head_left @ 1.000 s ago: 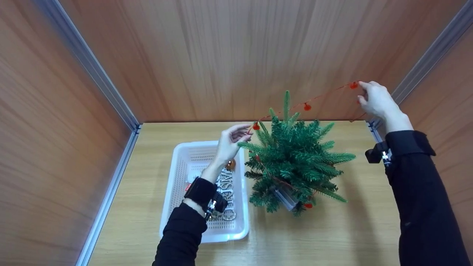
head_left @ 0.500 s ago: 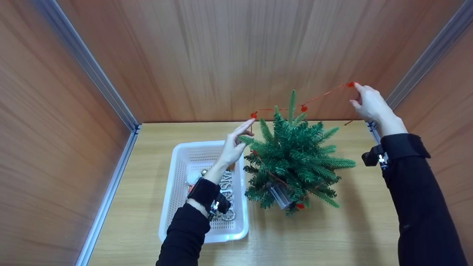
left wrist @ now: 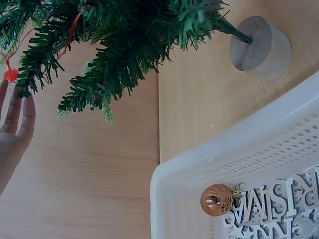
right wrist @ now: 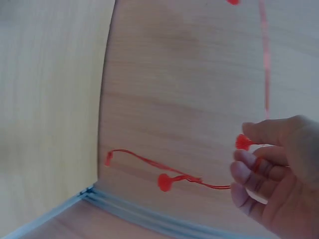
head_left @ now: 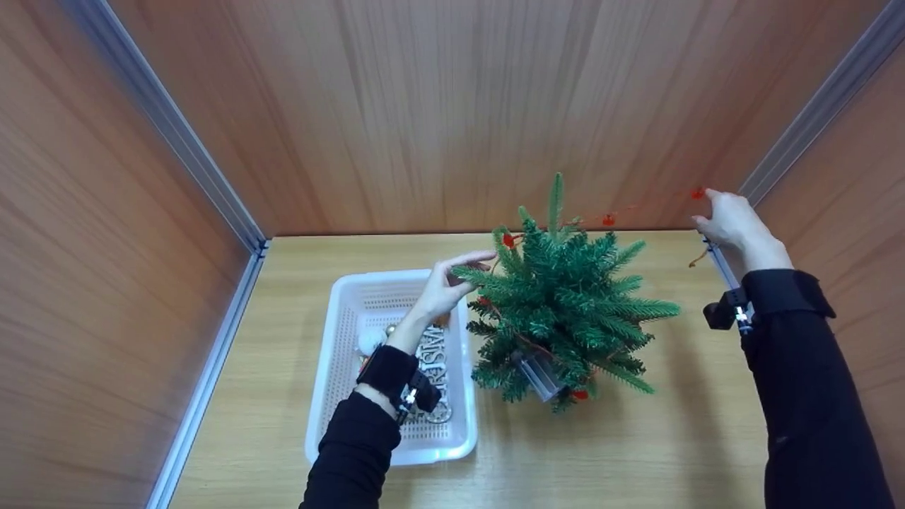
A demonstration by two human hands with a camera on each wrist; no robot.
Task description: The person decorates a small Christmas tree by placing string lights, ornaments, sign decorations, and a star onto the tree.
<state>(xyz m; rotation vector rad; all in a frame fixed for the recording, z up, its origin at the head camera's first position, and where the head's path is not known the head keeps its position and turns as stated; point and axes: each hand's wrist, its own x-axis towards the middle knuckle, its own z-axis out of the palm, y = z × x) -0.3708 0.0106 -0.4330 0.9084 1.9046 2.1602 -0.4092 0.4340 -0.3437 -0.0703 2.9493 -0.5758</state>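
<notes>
A small green Christmas tree [head_left: 565, 304] leans on the wooden table, draped with a thin red garland [right wrist: 164, 182] that carries small red pompoms. Behind the tree, the garland stretches up to my right hand [head_left: 739, 223]. In the right wrist view, that hand pinches the string beside a pompom, and a loose end hangs past the fingers. My left hand [head_left: 449, 279] is at the tree's left side, touching or very near a branch tip. Its fingers are loosely straight, and one fingertip is close to a red pompom [left wrist: 11, 74].
A white basket [head_left: 396, 454] stands left of the tree, under my left forearm. Inside lie silver letter ornaments [left wrist: 271, 201] and a copper ball [left wrist: 217, 200]. The tree's grey round base [left wrist: 261, 47] shows beside the basket. Wooden panels [head_left: 452, 113] with metal corner strips enclose the table.
My right hand has moved right and lower with the garland. My left index finger, raised at a pompom half a second ago, has lowered; that pompom now sits against the tree's upper left branches.
</notes>
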